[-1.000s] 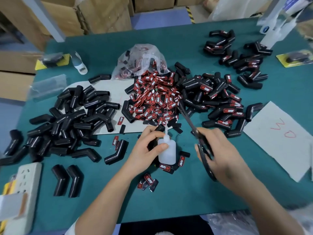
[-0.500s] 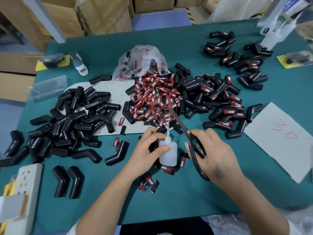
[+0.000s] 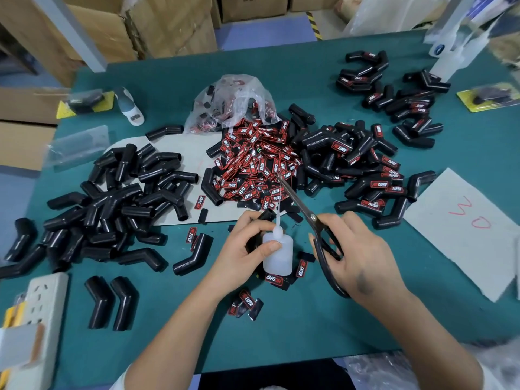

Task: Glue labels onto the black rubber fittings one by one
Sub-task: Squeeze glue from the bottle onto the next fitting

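My left hand (image 3: 244,249) grips a small white glue bottle (image 3: 278,256) standing upright on the green table, its thin nozzle pointing up. My right hand (image 3: 363,254) holds black scissors (image 3: 312,220) by the handles, blades pointing up-left over the heap of red-and-black labels (image 3: 256,167), close beside the nozzle. A pile of bare black rubber fittings (image 3: 118,198) lies to the left. Labelled fittings (image 3: 363,170) are heaped to the right, with more (image 3: 394,91) at the far right. A few loose labels (image 3: 244,304) lie near my wrists.
A clear plastic bag (image 3: 233,102) of labels sits behind the label heap. White card (image 3: 472,232) with red writing lies at the right. A white power strip (image 3: 42,305) is at the lower left. Cardboard boxes (image 3: 168,26) stand beyond the table's far edge.
My right hand has carried the scissors leftward, bringing the blades closer to the glue bottle's nozzle. My left hand stays on the bottle.
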Demonstrator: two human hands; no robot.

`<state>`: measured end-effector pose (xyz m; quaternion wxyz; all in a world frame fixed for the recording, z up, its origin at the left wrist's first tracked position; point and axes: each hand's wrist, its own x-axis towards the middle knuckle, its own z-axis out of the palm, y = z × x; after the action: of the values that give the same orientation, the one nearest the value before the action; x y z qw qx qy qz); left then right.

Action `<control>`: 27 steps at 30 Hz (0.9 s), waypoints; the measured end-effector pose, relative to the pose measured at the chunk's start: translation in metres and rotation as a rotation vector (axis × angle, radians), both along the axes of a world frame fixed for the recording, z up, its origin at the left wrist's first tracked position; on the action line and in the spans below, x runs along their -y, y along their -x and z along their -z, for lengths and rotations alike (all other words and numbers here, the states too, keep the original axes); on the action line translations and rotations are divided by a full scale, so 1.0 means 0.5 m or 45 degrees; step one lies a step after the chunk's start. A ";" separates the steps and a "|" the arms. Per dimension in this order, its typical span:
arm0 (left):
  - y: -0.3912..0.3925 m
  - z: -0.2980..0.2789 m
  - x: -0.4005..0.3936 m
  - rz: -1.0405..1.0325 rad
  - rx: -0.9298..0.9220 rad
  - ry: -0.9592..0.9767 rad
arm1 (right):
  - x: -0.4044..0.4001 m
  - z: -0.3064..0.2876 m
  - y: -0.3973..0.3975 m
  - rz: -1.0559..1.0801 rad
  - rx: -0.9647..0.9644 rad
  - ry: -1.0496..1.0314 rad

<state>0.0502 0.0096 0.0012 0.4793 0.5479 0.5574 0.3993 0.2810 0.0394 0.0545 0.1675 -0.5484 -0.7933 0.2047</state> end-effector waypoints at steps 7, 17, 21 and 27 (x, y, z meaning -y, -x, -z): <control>0.000 0.001 -0.001 0.006 0.001 0.005 | -0.001 0.006 -0.005 0.002 0.007 -0.077; -0.009 0.005 0.001 0.037 -0.007 -0.058 | -0.012 -0.022 -0.012 0.122 -0.170 -0.091; -0.004 0.009 0.000 0.023 -0.012 -0.079 | -0.017 -0.037 -0.022 0.210 -0.229 -0.080; 0.000 0.012 -0.001 0.005 0.003 -0.053 | 0.015 0.004 -0.062 0.128 0.111 -0.120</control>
<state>0.0500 0.0102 -0.0050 0.4694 0.5584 0.5472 0.4104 0.3121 0.0317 0.0527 0.1685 -0.5876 -0.7799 0.1344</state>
